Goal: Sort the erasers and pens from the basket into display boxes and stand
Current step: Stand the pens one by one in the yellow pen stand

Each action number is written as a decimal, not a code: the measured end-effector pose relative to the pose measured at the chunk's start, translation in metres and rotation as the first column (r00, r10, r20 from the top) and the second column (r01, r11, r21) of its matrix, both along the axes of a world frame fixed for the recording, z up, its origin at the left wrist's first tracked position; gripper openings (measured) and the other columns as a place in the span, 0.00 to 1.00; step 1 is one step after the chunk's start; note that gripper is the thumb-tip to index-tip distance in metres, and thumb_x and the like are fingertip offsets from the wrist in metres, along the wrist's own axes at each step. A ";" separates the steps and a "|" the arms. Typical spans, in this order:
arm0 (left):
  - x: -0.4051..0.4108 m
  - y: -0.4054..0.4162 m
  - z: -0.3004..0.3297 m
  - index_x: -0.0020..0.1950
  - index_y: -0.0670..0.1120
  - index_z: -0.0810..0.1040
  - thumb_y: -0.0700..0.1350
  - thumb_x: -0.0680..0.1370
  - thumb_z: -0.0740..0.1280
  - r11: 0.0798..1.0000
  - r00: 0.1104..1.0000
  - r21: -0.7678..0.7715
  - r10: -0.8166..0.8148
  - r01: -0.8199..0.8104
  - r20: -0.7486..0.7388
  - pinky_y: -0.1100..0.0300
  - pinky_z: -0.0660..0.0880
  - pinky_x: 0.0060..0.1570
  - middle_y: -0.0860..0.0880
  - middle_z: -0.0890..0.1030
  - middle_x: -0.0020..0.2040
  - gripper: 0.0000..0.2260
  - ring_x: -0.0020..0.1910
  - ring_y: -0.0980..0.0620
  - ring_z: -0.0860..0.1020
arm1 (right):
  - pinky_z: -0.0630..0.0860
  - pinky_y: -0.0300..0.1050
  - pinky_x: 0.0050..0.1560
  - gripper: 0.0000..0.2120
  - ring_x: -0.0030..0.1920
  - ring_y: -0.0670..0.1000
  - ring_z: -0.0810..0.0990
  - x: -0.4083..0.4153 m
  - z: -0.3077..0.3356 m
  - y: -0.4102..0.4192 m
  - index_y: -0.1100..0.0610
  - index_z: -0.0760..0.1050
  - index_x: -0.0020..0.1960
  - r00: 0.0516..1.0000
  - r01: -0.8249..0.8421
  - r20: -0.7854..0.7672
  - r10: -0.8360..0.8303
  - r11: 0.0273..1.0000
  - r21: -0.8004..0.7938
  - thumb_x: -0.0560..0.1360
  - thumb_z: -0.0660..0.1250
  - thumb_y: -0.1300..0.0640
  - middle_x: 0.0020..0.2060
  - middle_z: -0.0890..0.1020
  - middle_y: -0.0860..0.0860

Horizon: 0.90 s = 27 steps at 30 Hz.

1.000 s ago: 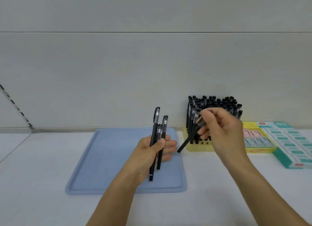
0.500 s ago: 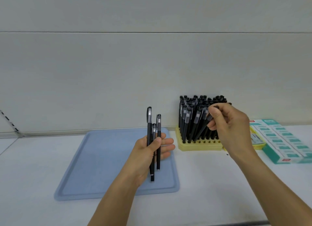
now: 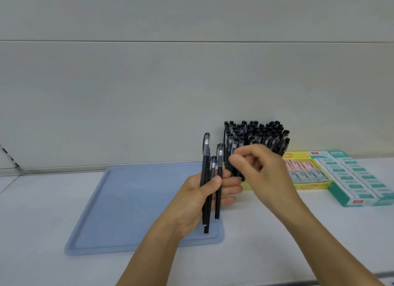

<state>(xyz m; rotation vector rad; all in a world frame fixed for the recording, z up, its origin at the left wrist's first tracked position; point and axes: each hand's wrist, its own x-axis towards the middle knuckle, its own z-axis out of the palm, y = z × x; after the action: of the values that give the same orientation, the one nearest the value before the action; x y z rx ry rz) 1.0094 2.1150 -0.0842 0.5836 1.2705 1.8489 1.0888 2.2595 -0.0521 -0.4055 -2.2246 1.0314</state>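
Item 1: my left hand (image 3: 200,198), centre of view, gripping three black pens (image 3: 210,179) upright, thumb pressed across their barrels, capped ends up, lower tips hanging over the near right corner of the tray.

Item 2: my right hand (image 3: 259,170), at 2 o'clock from the left, blurred; fingers curled, thumb and forefinger drawn together in front of the stand. I cannot tell whether they pinch a pen or nothing.

Item 3: yellow pen stand (image 3: 247,186), against the wall at 1 o'clock from my left hand, packed with upright black pens (image 3: 255,132); its base mostly hidden by my right hand.

Item 4: yellow display box (image 3: 307,186), at 3 o'clock, just beside the stand, holding pink and pale blue erasers (image 3: 302,170).

Item 5: teal display box (image 3: 358,201), touching the yellow one on its right, filled with teal-labelled erasers (image 3: 349,174).

Item 6: blue tray (image 3: 132,209), flat on the white counter (image 3: 42,211), at 9 o'clock from my left hand.
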 end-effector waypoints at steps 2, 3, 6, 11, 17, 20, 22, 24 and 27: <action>0.003 0.005 0.001 0.65 0.39 0.75 0.41 0.83 0.58 0.997 0.994 -0.028 -0.069 0.067 -0.081 0.48 0.77 0.60 0.41 0.82 0.58 0.13 0.59 0.43 0.80 | 0.73 0.39 0.40 0.02 0.36 0.43 0.75 -0.001 0.002 -0.004 0.49 0.80 0.42 0.987 -0.141 0.058 0.147 0.985 -0.104 0.74 0.71 0.54 0.38 0.80 0.47; 0.005 0.007 0.001 0.65 0.40 0.76 0.41 0.83 0.58 0.996 0.992 -0.043 -0.080 0.076 -0.100 0.47 0.76 0.60 0.42 0.82 0.58 0.13 0.59 0.44 0.80 | 0.73 0.36 0.38 0.04 0.34 0.42 0.75 0.000 0.005 -0.002 0.51 0.80 0.41 0.987 -0.153 0.030 0.159 0.977 -0.146 0.74 0.71 0.56 0.36 0.80 0.46; 0.002 0.008 -0.003 0.63 0.40 0.76 0.41 0.83 0.58 0.997 0.997 -0.076 -0.018 0.012 -0.081 0.47 0.76 0.60 0.43 0.83 0.57 0.12 0.58 0.46 0.81 | 0.73 0.35 0.30 0.03 0.31 0.44 0.78 0.009 0.018 0.014 0.58 0.77 0.44 0.990 -0.044 -0.141 0.006 0.963 -0.267 0.76 0.68 0.60 0.32 0.81 0.47; -0.001 0.005 -0.010 0.61 0.39 0.76 0.40 0.83 0.58 0.993 0.996 -0.082 0.088 -0.088 -0.007 0.48 0.77 0.58 0.43 0.84 0.55 0.11 0.56 0.46 0.82 | 0.81 0.42 0.42 0.03 0.37 0.46 0.83 0.020 0.019 0.043 0.55 0.74 0.48 0.971 0.184 -0.129 -0.199 0.976 -0.119 0.78 0.66 0.55 0.38 0.82 0.51; 0.000 0.004 -0.007 0.60 0.38 0.76 0.40 0.83 0.58 0.991 0.995 -0.088 0.096 -0.098 -0.020 0.49 0.78 0.57 0.43 0.84 0.55 0.11 0.56 0.46 0.82 | 0.81 0.54 0.45 0.07 0.40 0.48 0.83 0.012 -0.003 0.048 0.48 0.71 0.44 0.980 0.169 -0.099 -0.172 0.985 -0.037 0.78 0.66 0.57 0.39 0.81 0.49; 0.000 0.002 -0.007 0.61 0.39 0.76 0.40 0.83 0.58 0.991 0.995 -0.092 0.099 -0.101 -0.026 0.49 0.78 0.58 0.43 0.84 0.55 0.11 0.56 0.47 0.82 | 0.80 0.57 0.45 0.05 0.41 0.51 0.82 0.008 -0.012 0.050 0.50 0.72 0.45 0.985 0.163 -0.063 -0.162 0.987 0.008 0.78 0.66 0.57 0.39 0.81 0.49; 0.001 0.002 -0.007 0.61 0.39 0.76 0.40 0.83 0.58 0.991 0.995 -0.093 0.098 -0.100 -0.026 0.49 0.78 0.58 0.43 0.84 0.55 0.11 0.56 0.46 0.82 | 0.80 0.57 0.44 0.05 0.40 0.51 0.82 0.005 -0.016 0.051 0.51 0.72 0.44 0.990 0.138 -0.016 -0.137 0.990 0.032 0.77 0.66 0.57 0.37 0.81 0.48; 0.003 0.003 -0.006 0.61 0.39 0.75 0.40 0.83 0.58 0.993 0.996 -0.083 0.086 -0.087 -0.006 0.50 0.78 0.57 0.42 0.84 0.55 0.11 0.56 0.46 0.82 | 0.80 0.56 0.44 0.04 0.39 0.50 0.82 0.002 -0.015 0.051 0.51 0.74 0.44 0.993 0.114 0.039 -0.116 0.992 0.047 0.76 0.68 0.57 0.37 0.81 0.48; 0.005 0.002 -0.003 0.61 0.38 0.75 0.41 0.83 0.58 0.999 0.997 -0.038 0.033 -0.030 0.067 0.51 0.79 0.55 0.41 0.83 0.56 0.11 0.56 0.43 0.82 | 0.76 0.50 0.39 0.07 0.38 0.43 0.77 0.004 -0.008 0.048 0.47 0.76 0.45 0.969 0.204 0.119 -0.218 0.972 0.118 0.72 0.73 0.48 0.37 0.78 0.43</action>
<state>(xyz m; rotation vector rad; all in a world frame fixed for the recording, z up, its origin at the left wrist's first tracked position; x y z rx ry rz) 1.0145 2.1172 -0.0871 0.4798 1.2731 1.8512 1.0925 2.3079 -0.0599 -0.6653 -2.2803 0.7916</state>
